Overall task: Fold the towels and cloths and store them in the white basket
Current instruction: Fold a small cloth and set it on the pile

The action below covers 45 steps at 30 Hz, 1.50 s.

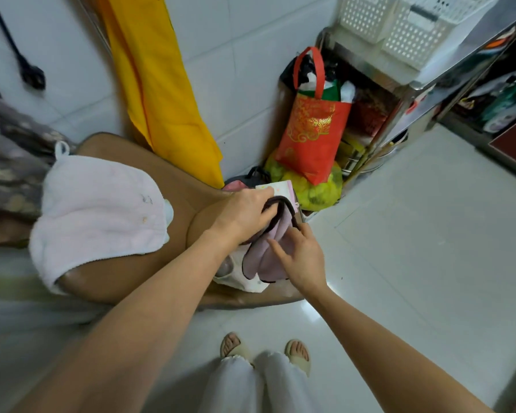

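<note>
Two hands fold a purple cloth on a brown table.

The left hand (245,210) curls its fingers round the dark-edged purple cloth (268,251). The right hand (298,257) rests spread on it. A pink towel (99,216) lies nearby. The white basket (399,25) sits well apart, up on a shelf.

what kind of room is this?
Probably a home kitchen or utility corner: white tiled wall and floor, a steel shelf unit crammed with household goods, and stuffed shopping bags such as the red bag.
</note>
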{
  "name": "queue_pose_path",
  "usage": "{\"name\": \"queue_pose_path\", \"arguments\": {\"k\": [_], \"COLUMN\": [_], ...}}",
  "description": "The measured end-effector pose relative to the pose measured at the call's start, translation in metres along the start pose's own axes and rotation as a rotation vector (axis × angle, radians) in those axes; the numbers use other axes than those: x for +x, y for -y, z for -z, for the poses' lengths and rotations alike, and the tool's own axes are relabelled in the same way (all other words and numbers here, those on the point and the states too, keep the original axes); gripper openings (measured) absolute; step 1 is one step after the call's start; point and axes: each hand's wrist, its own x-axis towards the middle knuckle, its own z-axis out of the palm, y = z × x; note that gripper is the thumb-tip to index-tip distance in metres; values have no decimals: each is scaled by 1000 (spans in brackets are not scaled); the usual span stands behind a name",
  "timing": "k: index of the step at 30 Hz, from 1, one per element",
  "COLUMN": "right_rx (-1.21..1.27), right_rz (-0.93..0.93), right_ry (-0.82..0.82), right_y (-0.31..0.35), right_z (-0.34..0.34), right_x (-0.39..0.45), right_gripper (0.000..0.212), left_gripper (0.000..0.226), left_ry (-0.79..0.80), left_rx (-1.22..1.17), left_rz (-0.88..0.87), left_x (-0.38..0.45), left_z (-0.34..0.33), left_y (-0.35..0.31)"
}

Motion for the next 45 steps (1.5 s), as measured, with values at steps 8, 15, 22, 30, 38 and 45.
{"name": "queue_pose_path", "arguments": {"k": [8,15,22,30,38,45], "right_rx": [119,-227,-231,-249,-313,-306], "right_rz": [19,55,152,194,151,183], "right_ry": [-92,-68,-50,-67,-167,-23], "right_y": [19,-1,0,0,7,-14], "right_z": [20,13,7,-3,-4,16], "right_x": [19,37,48,49,63,52], "right_gripper": [34,17,11,42,10,15], "left_gripper": [16,12,16,23,21,25], "left_ry": [-35,18,-31,-318,-367,-338], "left_rx": [-48,-219,-268,-219,-282,-111], "left_rz": [-42,20,9,-21,29,158], "left_x": [7,5,-2,-9,-22,-37], "left_z": [33,37,40,57,47,40], "left_y": [-6,-2,0,5,5,42]}}
